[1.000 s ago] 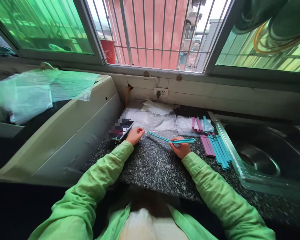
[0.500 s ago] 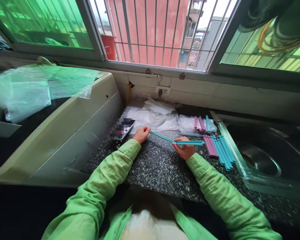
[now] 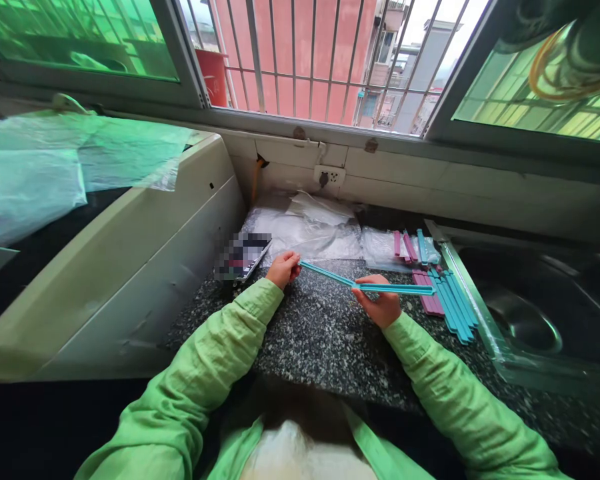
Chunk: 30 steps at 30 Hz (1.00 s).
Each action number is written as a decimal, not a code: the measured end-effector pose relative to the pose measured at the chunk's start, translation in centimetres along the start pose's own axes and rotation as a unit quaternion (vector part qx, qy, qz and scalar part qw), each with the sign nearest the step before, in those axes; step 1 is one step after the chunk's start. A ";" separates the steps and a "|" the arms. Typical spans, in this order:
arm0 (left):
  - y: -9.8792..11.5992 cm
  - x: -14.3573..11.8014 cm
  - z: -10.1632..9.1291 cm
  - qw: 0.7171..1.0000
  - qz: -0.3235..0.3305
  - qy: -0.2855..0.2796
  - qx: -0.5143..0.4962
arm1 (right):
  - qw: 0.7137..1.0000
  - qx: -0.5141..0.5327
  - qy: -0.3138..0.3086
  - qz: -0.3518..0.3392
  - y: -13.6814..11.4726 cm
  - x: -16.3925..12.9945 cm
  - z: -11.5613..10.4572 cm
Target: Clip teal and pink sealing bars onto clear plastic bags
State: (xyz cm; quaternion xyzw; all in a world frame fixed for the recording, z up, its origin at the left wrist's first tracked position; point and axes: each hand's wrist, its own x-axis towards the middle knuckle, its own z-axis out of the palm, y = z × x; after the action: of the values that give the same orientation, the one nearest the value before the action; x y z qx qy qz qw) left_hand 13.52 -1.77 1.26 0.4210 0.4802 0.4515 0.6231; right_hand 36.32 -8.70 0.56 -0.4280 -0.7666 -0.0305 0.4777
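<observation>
A long turquoise bag sealing clip [image 3: 396,289] is unfolded above the counter, its two arms meeting in a bend near my right fingers. My left hand [image 3: 283,269] pinches the far left tip of it. Fingers of my right hand [image 3: 379,305] are closed around it just beside the bend, and the right arm of the clip sticks out past them. To the right, several turquoise clips [image 3: 453,303] lie side by side with pink clips [image 3: 428,293] on the speckled counter [image 3: 310,333]. Shorter pink clips [image 3: 409,247] and a short turquoise clip [image 3: 422,247] rest on a clear plastic bag [image 3: 377,245].
Flat plastic bags [image 3: 310,233] lie at the back by the wall, below a socket [image 3: 330,176]. A phone [image 3: 247,257] is left of my left hand. A metal sink [image 3: 520,320] bounds the right side; a pale appliance housing [image 3: 145,267] bounds the left.
My right hand has shifted slightly right, and the clip's two arms now spread wider, its right end reaching further right. My left hand stays nearly in place. The view has tilted a little.
</observation>
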 end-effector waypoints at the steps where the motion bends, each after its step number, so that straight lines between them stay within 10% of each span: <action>1: 0.0 0.0 0.0 1.000 -0.005 0.003 -0.011 | 1.000 0.001 0.006 0.002 0.0 0.1 -0.2; 30: 0.1 -0.4 0.4 1.000 -0.025 0.008 -0.005 | 0.995 -0.010 0.092 0.036 -1.3 0.1 -2.6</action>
State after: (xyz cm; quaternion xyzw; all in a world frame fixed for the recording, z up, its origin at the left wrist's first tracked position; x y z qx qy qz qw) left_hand 13.80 -2.14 1.52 0.4020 0.4933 0.4420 0.6322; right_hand 37.29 -10.65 2.49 -0.4553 -0.7029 -0.0602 0.5432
